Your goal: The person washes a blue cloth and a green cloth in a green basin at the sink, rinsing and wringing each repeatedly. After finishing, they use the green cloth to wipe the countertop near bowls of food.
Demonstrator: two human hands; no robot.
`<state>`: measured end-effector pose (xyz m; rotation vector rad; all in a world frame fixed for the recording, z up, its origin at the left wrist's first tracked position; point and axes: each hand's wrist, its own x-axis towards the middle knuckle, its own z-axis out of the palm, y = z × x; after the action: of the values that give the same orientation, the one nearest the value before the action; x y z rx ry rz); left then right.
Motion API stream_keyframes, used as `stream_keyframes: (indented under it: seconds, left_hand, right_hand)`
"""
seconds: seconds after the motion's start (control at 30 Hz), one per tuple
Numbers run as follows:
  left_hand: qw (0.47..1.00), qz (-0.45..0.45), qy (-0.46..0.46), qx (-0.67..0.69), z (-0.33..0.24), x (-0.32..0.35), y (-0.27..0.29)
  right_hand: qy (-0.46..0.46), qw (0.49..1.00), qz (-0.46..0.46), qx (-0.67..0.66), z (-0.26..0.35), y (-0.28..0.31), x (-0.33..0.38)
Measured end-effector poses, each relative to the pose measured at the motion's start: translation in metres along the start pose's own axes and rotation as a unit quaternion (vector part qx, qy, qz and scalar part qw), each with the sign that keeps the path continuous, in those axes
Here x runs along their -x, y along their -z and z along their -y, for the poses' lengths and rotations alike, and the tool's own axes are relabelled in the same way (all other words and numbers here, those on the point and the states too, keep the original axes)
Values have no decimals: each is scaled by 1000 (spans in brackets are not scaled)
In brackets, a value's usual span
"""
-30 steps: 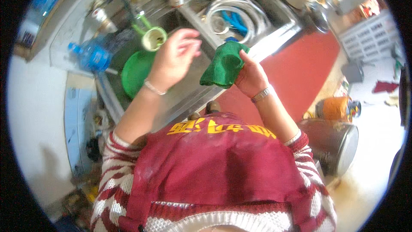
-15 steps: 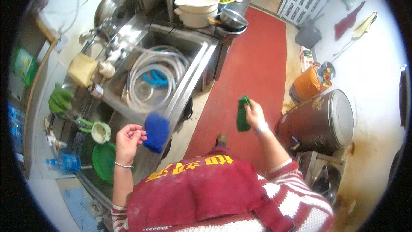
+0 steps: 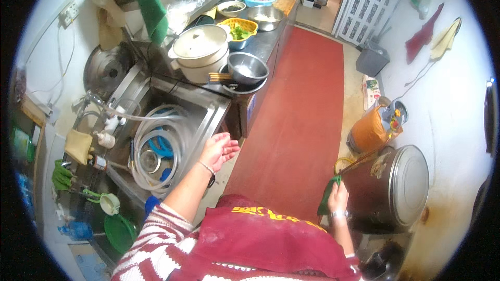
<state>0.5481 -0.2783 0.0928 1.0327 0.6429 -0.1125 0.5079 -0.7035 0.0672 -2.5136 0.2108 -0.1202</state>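
My left hand (image 3: 220,151) is held out past the sink's right edge with fingers loosely extended and nothing in it. My right hand (image 3: 338,198) grips a green cloth (image 3: 326,196), which hangs down beside a large lidded steel drum (image 3: 409,184). A blue cloth (image 3: 151,204) lies near the sink's front edge, mostly hidden behind my left forearm. Inside the steel sink (image 3: 211,109) sits a coiled clear hose (image 3: 179,164), with a blue ring-shaped piece (image 3: 161,145) within the coil.
A pale lidded pot (image 3: 200,54) and a steel pan (image 3: 247,67) stand on the counter beyond the sink. Red matting (image 3: 297,119) runs down the aisle. An orange-wrapped gas cylinder (image 3: 367,130) stands at right. A green basin (image 3: 120,231) is at lower left.
My left hand has let go of the blue cloth and moved right and forward. My right hand has moved right and nearer with the green cloth. The view has shifted toward the counter.
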Motion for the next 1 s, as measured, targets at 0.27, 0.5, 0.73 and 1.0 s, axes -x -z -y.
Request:
stream_keyframes:
  seconds: [0.27,0.5,0.73,1.0]
  left_hand:
    - [975,12,130,177,-43,-203,-27]
    - [978,-109,66,167,-61,-269,-47]
    - [979,-175,58,85,-75,-234,-62]
    - [971,-167,127,117,-55,-136,-23]
  right_hand:
    - [-71,997,-24,-13,-48,7,-61]
    - [-63,998,-17,-3,-44,-20,-181]
    - [45,997,37,-46,54,-60,-332]
    - [128,968,155,-149,156,-122,-439]
